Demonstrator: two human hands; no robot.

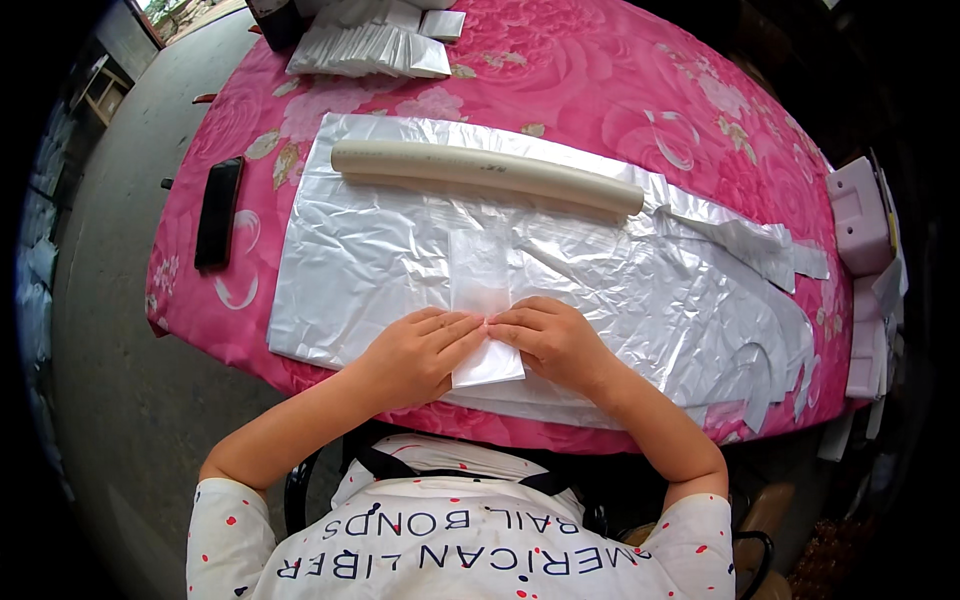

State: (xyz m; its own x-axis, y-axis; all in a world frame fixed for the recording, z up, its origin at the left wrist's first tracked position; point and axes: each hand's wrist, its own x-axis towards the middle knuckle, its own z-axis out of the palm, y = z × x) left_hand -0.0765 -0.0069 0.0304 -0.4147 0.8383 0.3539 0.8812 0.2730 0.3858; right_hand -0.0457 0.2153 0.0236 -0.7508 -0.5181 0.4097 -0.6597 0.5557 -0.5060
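Observation:
A narrow piece of thin white plastic film (480,268) lies lengthwise before me, its near end folded into a flat white packet (489,364). My left hand (424,345) comes at it from the left and my right hand (552,340) from the right. Their fingertips meet on the fold, closed and pressing the film between and beneath them. What the thumbs do is mostly hidden. Beneath everything is a spread of large, crinkled silvery-white plastic bags (350,250). Across its far side rests a long beige plastic pipe (485,172), beyond both hands.
A pink flowered cloth (560,50) covers the table. At the far left, several folded white packets (370,48) are piled beside a dark container (277,22). A black phone (218,214) lies near the left edge. Pale pink plastic containers (858,217) stand past the right edge.

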